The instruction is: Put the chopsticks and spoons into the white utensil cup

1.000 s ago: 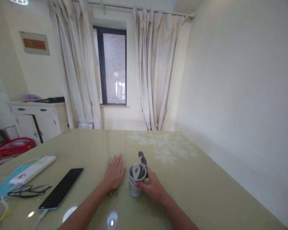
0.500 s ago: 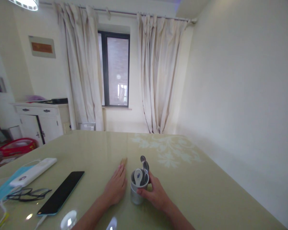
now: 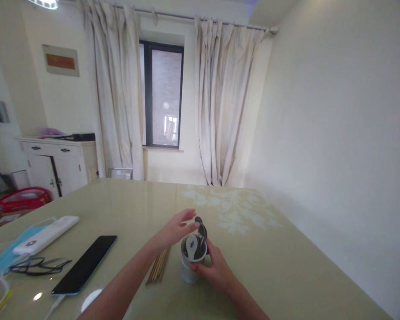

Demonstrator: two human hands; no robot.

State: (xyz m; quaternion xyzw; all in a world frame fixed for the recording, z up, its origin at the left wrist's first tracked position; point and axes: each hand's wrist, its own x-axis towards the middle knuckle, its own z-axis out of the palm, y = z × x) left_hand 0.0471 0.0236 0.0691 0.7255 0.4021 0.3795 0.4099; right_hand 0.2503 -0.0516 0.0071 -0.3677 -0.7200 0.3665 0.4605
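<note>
A small grey cup [image 3: 189, 272] stands on the green table [image 3: 270, 258], holding a white ceramic spoon [image 3: 192, 246] and two metal spoons [image 3: 201, 231]. My right hand [image 3: 213, 269] is wrapped round the cup's right side. My left hand [image 3: 176, 230] hovers above the cup with fingers spread, its fingertips at the metal spoon handles. A bundle of wooden chopsticks [image 3: 158, 266] lies flat on the table just left of the cup, uncovered.
A black phone [image 3: 85, 265] on a cable, glasses [image 3: 36, 266], a white remote [image 3: 46, 234] and a blue mask [image 3: 3, 259] lie at the table's left. Behind are a white cabinet [image 3: 58, 162], curtains and a window. A wall runs along the right.
My left hand lifted off the chopsticks on the table and moved up and right over the cup. The chopsticks now lie uncovered. My right hand stayed on the cup.
</note>
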